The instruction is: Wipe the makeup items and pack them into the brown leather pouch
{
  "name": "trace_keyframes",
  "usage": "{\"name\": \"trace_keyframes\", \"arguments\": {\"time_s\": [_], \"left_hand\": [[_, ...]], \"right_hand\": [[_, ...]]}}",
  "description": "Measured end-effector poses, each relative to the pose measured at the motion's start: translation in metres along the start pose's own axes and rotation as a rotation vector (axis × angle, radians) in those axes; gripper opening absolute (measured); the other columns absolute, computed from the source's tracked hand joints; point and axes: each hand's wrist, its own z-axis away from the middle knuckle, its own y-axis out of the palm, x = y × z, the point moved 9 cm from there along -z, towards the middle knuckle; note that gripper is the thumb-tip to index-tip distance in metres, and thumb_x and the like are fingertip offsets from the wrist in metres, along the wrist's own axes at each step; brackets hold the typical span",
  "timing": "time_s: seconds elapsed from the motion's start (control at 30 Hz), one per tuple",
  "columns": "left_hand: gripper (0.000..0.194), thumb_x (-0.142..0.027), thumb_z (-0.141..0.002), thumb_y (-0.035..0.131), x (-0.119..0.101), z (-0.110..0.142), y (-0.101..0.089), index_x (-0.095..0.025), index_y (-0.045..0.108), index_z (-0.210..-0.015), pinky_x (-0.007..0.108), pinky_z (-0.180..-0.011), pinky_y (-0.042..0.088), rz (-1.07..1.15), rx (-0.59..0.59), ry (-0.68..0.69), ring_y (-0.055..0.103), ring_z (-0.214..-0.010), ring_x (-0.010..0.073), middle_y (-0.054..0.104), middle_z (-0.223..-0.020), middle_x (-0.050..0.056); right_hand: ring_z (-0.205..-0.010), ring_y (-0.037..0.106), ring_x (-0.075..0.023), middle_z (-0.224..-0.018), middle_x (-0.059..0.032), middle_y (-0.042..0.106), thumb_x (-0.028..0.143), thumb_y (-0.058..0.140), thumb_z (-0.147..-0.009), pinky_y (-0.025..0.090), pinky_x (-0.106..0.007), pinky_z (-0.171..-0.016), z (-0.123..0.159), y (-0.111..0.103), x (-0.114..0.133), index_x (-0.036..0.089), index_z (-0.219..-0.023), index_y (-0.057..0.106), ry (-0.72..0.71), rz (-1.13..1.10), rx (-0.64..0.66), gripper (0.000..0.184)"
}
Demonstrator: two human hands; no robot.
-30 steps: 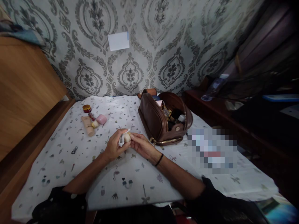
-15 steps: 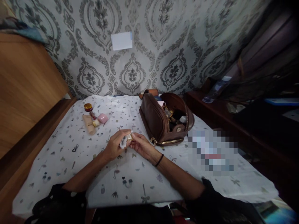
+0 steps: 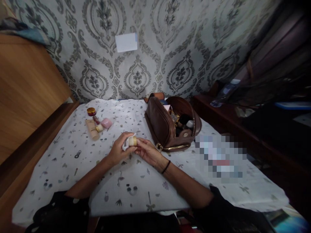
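Over the middle of the cloth-covered table, my left hand is closed around a crumpled white wipe or cloth with a small cosmetic jar against it. The jar looks pale with a gold-yellow end and lies sideways. My right hand, a dark band on its wrist, pinches the jar's right end with thumb and fingertips. Just beyond my right hand stands an open brown leather cosmetic bag, several cosmetics showing inside it.
At the left lie a beige tube, a small yellow-capped jar, a pink jar, a small reddish tube and a red jar with gold lid. A pixelated item lies right. A plastic bottle rests on the side ledge.
The jar has turned in my hands, so its gold-yellow side shows more. My left hand's fingers have shifted slightly around the white cloth. The bag and other cosmetics stay put.
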Motion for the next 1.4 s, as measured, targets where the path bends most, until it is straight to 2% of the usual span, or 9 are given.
{"name": "trace_keyframes", "arguments": {"time_s": [0.2,0.37,0.5,0.63,0.73,0.87,1.03,1.2,1.4], "left_hand": [[0.032,-0.032,-0.093,0.064,-0.004,0.001,0.001,-0.02,0.059,-0.123,0.035,-0.091,0.054,-0.04,0.015,0.03,0.066,-0.106,0.0222,0.068,-0.113,0.009],[0.031,-0.029,-0.092,0.067,-0.006,0.002,0.002,-0.02,0.062,-0.121,0.034,-0.09,0.055,-0.029,0.02,0.043,0.069,-0.103,0.0211,0.072,-0.113,0.009],[0.02,-0.029,-0.094,0.064,-0.008,0.001,0.0,-0.021,0.067,-0.112,0.035,-0.09,0.057,0.004,-0.006,0.066,0.071,-0.102,0.0212,0.075,-0.11,0.009],[0.013,-0.03,-0.094,0.063,-0.008,0.0,-0.003,-0.021,0.069,-0.1,0.036,-0.086,0.058,0.029,-0.039,0.073,0.072,-0.098,0.0218,0.076,-0.103,0.009],[0.017,-0.03,-0.094,0.063,-0.008,0.0,-0.001,-0.02,0.068,-0.108,0.035,-0.088,0.056,0.041,-0.009,0.072,0.071,-0.1,0.0216,0.074,-0.107,0.01],[0.035,-0.033,-0.091,0.066,-0.011,0.0,0.005,-0.02,0.061,-0.124,0.038,-0.093,0.053,0.023,0.049,0.101,0.066,-0.108,0.0239,0.07,-0.115,0.011],[0.032,-0.034,-0.093,0.064,-0.002,0.001,0.004,-0.021,0.062,-0.121,0.035,-0.088,0.054,-0.007,0.04,0.012,0.068,-0.101,0.0224,0.07,-0.111,0.009],[0.027,-0.037,-0.093,0.065,-0.001,0.001,0.001,-0.02,0.067,-0.113,0.032,-0.083,0.055,-0.007,0.017,-0.011,0.07,-0.093,0.0207,0.074,-0.104,0.007],[0.013,-0.027,-0.096,0.061,-0.006,0.0,-0.004,-0.02,0.07,-0.101,0.032,-0.085,0.056,0.044,-0.032,0.055,0.071,-0.094,0.0191,0.075,-0.1,0.007]], "right_hand": [[-0.065,0.066,-0.0095,-0.075,-0.0005,0.073,0.046,0.09,-0.066,0.05,-0.018,-0.058,0.001,0.0,0.0,0.016,-0.086,0.075,0.008,0.03,-0.019,0.039],[-0.066,0.065,-0.0083,-0.077,0.0003,0.073,0.042,0.09,-0.067,0.049,-0.018,-0.058,0.001,0.002,0.002,0.016,-0.086,0.075,-0.003,-0.012,-0.014,0.036],[-0.066,0.067,-0.0092,-0.077,-0.0016,0.074,0.045,0.086,-0.073,0.05,-0.018,-0.06,0.0,0.002,-0.003,0.015,-0.091,0.074,0.024,0.012,-0.005,0.037],[-0.063,0.07,-0.0115,-0.08,-0.0047,0.076,0.049,0.081,-0.078,0.048,-0.019,-0.054,0.0,0.003,-0.009,0.014,-0.093,0.071,0.063,0.063,0.014,0.039],[-0.065,0.07,-0.013,-0.077,-0.0047,0.075,0.052,0.079,-0.08,0.047,-0.019,-0.052,0.0,0.004,-0.009,0.014,-0.091,0.069,0.064,0.077,0.021,0.041],[-0.06,0.066,-0.0112,-0.071,-0.0011,0.073,0.055,0.08,-0.076,0.048,-0.02,-0.054,0.0,0.002,-0.006,0.016,-0.089,0.069,0.05,0.046,-0.006,0.043],[-0.064,0.067,-0.0132,-0.07,-0.0046,0.072,0.059,0.072,-0.083,0.049,-0.021,-0.057,0.001,0.003,-0.01,0.013,-0.088,0.071,0.113,0.078,0.011,0.046],[-0.064,0.065,-0.0097,-0.076,-0.0005,0.072,0.048,0.085,-0.073,0.048,-0.019,-0.056,0.001,-0.002,-0.005,0.016,-0.089,0.072,0.058,0.038,-0.049,0.039],[-0.059,0.065,-0.0099,-0.076,-0.0039,0.074,0.057,0.082,-0.072,0.046,-0.019,-0.053,0.002,0.004,-0.008,0.015,-0.087,0.07,0.079,0.12,0.008,0.046]]}}
